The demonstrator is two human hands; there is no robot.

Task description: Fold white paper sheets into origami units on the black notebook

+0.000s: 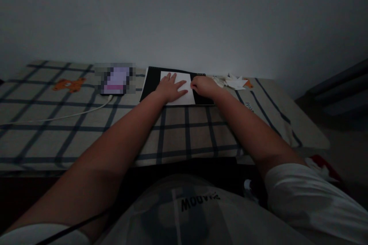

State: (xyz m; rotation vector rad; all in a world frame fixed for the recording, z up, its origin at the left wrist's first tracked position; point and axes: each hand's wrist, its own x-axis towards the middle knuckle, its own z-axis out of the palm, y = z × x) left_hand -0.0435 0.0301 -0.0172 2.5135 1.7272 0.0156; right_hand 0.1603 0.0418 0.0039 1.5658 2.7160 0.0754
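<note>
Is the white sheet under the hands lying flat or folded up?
Flat. The white sheet lies spread on the black pad, left hand pressed open on it, right hand at its right edge.

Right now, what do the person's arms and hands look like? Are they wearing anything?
Both arms are bare from the hands up to short white sleeves. The left hand and right hand wear no gloves; no rings or watch can be made out in the dim light. The white sleeves belong to a white shirt with dark lettering on the front. A thin dark cable crosses near the left sleeve.
</note>
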